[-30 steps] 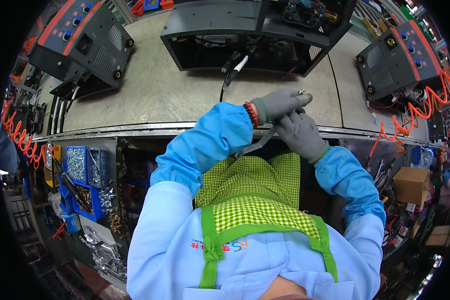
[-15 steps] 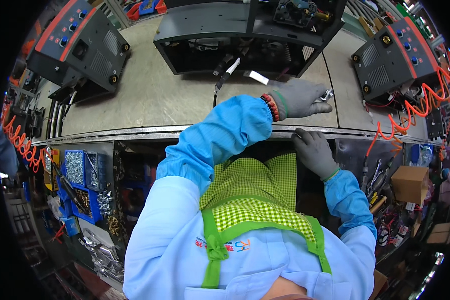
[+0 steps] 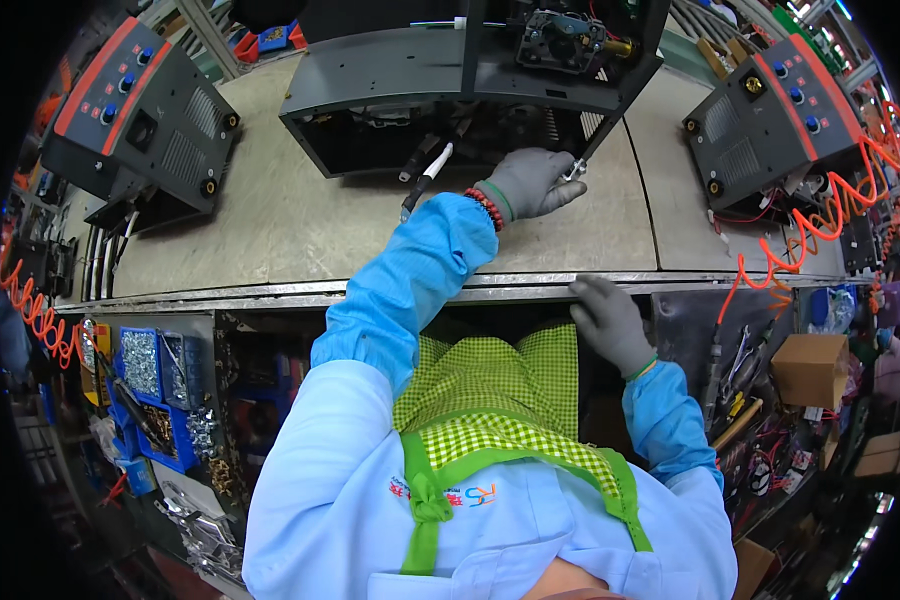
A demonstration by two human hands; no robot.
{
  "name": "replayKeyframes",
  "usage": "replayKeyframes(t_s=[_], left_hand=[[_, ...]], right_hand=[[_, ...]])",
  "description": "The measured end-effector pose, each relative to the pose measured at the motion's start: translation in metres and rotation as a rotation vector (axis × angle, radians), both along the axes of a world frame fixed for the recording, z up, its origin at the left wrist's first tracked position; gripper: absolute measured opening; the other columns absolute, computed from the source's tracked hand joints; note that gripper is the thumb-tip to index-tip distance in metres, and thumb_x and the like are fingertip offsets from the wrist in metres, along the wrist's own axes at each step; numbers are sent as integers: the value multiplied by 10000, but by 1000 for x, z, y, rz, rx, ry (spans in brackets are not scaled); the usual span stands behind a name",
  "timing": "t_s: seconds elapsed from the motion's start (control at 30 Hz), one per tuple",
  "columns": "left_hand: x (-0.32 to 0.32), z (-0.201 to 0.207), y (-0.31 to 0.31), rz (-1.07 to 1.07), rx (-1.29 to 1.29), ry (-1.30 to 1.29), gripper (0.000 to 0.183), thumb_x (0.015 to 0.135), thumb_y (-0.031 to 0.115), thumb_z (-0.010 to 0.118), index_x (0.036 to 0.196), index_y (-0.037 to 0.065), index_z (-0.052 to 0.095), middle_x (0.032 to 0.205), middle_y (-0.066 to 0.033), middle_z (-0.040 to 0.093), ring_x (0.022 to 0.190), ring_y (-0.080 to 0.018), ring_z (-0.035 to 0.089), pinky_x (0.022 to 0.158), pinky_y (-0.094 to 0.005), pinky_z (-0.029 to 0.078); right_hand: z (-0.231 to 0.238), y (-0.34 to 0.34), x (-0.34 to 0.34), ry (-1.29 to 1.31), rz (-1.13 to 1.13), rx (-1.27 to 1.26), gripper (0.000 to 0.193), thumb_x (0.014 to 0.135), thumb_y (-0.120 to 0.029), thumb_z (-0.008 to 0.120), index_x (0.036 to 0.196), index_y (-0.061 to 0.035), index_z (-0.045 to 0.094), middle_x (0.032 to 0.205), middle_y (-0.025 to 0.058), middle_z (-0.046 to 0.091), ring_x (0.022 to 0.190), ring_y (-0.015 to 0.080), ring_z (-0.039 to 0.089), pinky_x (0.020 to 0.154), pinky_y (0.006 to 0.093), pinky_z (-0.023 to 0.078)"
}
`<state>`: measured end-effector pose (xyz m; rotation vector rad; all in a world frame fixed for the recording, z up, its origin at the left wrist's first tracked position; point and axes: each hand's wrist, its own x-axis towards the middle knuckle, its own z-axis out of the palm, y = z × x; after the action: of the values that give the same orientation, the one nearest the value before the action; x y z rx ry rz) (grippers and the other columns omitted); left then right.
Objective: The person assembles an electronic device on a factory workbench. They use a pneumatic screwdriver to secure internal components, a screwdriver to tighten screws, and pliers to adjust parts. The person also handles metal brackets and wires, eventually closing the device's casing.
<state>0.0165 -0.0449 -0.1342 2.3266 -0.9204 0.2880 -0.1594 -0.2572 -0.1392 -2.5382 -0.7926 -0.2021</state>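
Note:
My left hand, in a grey glove, is closed around small shiny metal parts that show at its fingertips; their exact kind is unclear. It hovers over the bench, just in front of the open lower bay of a dark grey machine housing. A black cable with a white sleeve comes out of that bay, left of the hand. My right hand, gloved too, rests with its fingers extended at the bench's front edge and holds nothing visible.
Grey machines with orange-red trim stand at left and right. Orange coiled hoses hang at both sides. Blue bins of metal fasteners sit below the bench at left. A cardboard box and hand tools lie at lower right.
My left hand has moved left and farther in, toward the housing, still gripping the metal parts. A white strip beside it no longer shows. The whole view has shifted slightly; my right hand stays at the edge.

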Motion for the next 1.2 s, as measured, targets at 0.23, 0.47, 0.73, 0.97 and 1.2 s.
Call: replayKeyframes(t_s=[0.23, 0.47, 0.73, 0.97, 1.2], left_hand=[[-5, 12, -2, 79, -113, -28, 403, 881, 491, 512, 952, 98, 570, 794, -147, 625, 766, -363, 609, 660, -478, 471], [1, 7, 28, 368, 32, 86, 479, 884, 507, 494, 919, 52, 640, 794, -198, 659, 751, -383, 638, 681, -486, 495], [-4, -7, 70, 294, 95, 192, 416, 870, 412, 546, 982, 27, 651, 890, -218, 661, 848, -403, 627, 755, -496, 493], [-1, -16, 87, 176, 69, 230, 418, 880, 410, 545, 1001, 18, 626, 896, -211, 657, 830, -400, 622, 729, -473, 491], [-2, -24, 88, 99, 151, 191, 362, 864, 377, 556, 1002, 48, 620, 909, -200, 657, 871, -385, 619, 779, -499, 461]], right_hand=[[12, 3, 78, 471, -304, 782, 318, 892, -178, 603, 1168, -19, 592, 1023, 59, 612, 808, 112, 586, 711, 237, 482], [14, 20, 94, 690, -379, 887, 413, 931, -297, 547, 1233, -16, 554, 1132, 76, 607, 866, 129, 599, 713, 247, 481], [4, 85, 139, 532, -391, 887, 432, 962, -327, 489, 1292, -51, 454, 1114, 69, 597, 905, 143, 602, 703, 270, 475], [-15, 99, 158, 754, -309, 1136, 330, 994, -347, 430, 1119, -52, 508, 854, 46, 614, 670, 127, 594, 541, 241, 489], [17, 91, 172, 477, -396, 603, 274, 978, -226, 382, 864, -53, 561, 708, 49, 560, 493, 117, 478, 451, 271, 386]])
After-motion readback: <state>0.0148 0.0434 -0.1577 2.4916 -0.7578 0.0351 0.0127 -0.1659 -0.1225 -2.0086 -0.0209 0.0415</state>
